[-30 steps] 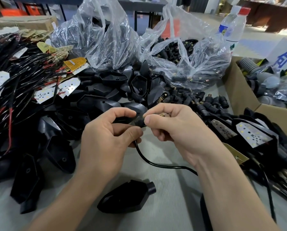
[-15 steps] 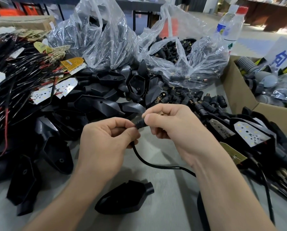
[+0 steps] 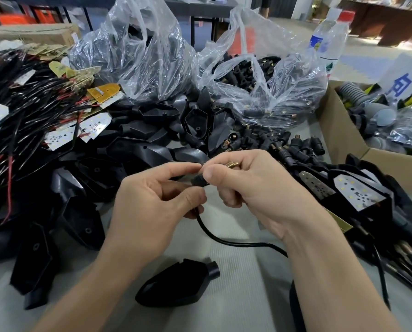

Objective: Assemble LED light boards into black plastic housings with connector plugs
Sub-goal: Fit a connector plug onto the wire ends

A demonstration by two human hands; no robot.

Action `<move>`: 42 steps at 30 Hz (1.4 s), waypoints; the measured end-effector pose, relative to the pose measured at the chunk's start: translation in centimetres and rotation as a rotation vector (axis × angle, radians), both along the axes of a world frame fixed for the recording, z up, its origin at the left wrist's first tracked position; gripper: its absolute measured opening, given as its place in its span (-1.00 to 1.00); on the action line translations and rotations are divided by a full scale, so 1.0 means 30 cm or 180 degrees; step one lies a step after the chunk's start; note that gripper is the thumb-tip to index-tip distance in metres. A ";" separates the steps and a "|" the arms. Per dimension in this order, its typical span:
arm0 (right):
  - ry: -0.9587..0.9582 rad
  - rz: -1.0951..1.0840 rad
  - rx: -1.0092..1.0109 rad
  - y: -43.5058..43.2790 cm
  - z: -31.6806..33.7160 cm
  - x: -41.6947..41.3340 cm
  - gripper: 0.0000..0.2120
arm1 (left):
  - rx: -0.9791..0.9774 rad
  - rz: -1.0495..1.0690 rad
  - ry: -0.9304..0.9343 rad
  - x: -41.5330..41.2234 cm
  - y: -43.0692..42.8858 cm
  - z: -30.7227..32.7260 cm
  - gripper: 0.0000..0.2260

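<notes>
My right hand [image 3: 250, 188] pinches a black connector plug [image 3: 199, 181] with a brass threaded tip [image 3: 232, 164] showing above its fingers. My left hand [image 3: 152, 207] holds the black cable [image 3: 224, 240] just below the plug, thumb and forefinger at the plug's end. The cable curves down and right under my right wrist. A single black plastic housing [image 3: 178, 283] lies on the table below both hands. Assembled housings with white LED boards [image 3: 358, 192] lie at the right.
Loose black housings [image 3: 138, 144] are heaped at centre left, wired LED boards [image 3: 27, 116] at the far left. Loose plugs [image 3: 284, 144] lie before two clear bags [image 3: 260, 87]. A cardboard box [image 3: 343, 130] and a water bottle [image 3: 329, 41] stand at the right.
My right hand's fingers have shifted on the plug, so the brass tip shows more clearly. Both hands stay close together over the table.
</notes>
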State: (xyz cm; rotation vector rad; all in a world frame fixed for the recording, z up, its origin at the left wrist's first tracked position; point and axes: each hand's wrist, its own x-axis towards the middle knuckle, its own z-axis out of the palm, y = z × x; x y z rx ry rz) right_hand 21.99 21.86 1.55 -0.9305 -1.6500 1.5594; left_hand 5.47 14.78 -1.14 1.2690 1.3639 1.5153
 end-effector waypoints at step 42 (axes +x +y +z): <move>0.0567 -0.0335 -0.0172 -0.049 -0.004 -0.112 -0.76 | -0.0420 0.0006 -0.1684 -0.010 0.035 -0.006 -0.75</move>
